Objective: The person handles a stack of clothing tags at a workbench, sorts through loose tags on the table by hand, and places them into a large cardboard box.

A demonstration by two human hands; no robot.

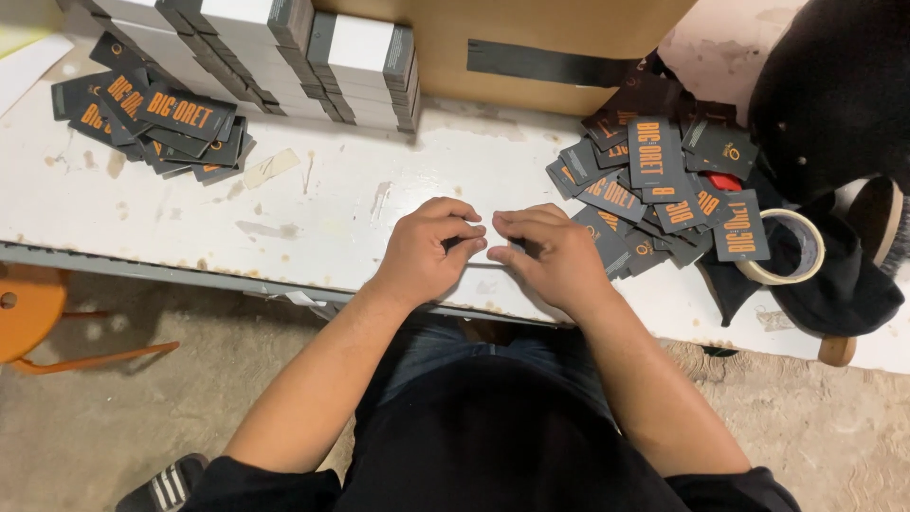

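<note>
My left hand (427,248) and my right hand (550,254) meet over the white worktable (322,213), fingertips almost touching. Both curl around one small dark flat piece (455,245), mostly hidden by the fingers. Just right of my right hand lies a heap of dark grey cards with orange print (654,194). A second pile of the same cards (156,118) lies at the table's far left.
Stacks of white-and-grey flat boxes (313,57) and a brown cardboard box (531,47) stand at the back. A roll of tape (787,246) rests on black cloth (834,104) at right. An orange stool (33,313) stands on the floor at left.
</note>
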